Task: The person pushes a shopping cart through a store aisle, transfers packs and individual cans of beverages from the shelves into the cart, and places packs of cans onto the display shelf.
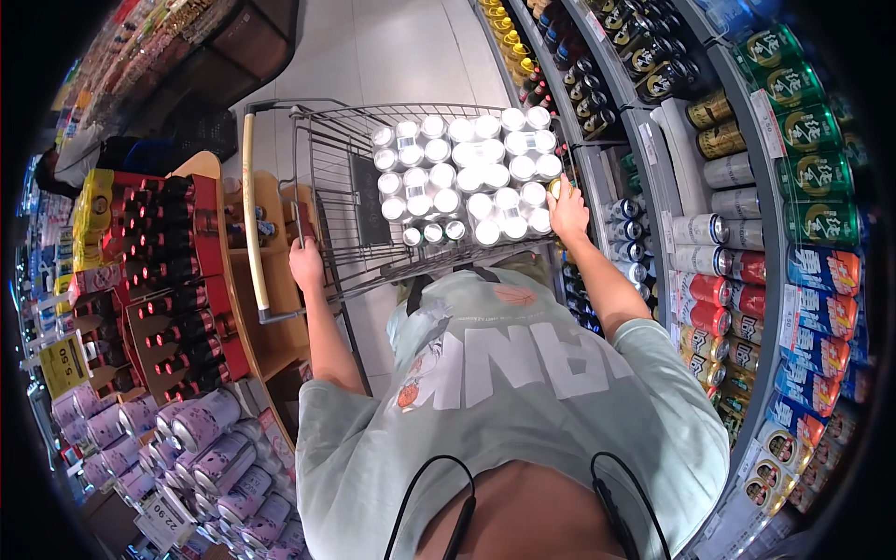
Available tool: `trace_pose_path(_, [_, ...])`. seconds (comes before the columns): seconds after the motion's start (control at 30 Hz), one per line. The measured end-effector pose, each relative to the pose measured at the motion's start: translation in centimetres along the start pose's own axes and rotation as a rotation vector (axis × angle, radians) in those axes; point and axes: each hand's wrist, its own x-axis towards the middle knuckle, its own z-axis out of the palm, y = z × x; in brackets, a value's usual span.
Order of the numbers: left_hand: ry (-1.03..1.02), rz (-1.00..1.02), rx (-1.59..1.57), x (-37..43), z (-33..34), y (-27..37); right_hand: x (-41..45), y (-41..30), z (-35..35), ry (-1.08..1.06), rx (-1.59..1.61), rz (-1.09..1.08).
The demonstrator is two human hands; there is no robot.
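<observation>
A metal wire shopping cart stands crosswise before me. My left hand is closed around a dark bar of the cart frame, near its pale yellow handle. Several shrink-wrapped packs of cans fill much of the basket, silvery ends facing up and glaring under the light. A short row of cans lies at the basket's near side. At the basket's right end my right hand has its fingers around a can with a gold end; the rest of that can is mostly hidden.
Shelves of canned drinks run close along the right. To the left, a wooden display stand adjoins dark bottles and stacked pink cans. Grey floor tiles extend beyond the cart. A person is at the far left.
</observation>
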Motion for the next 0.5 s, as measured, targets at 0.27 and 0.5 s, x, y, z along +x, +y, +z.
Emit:
trace_pose_path(0.27, [0.012, -0.017, 0.008, -0.3, -0.1, -0.3, -0.3, -0.1, -1.2, -0.139, 0.185, 0.101])
trace_pose_path(0.5, [-0.014, -0.010, 0.019, 0.2, 0.1, -1.0, -0.2, 1.5, 0.3, -0.028, 0.475, 0.213])
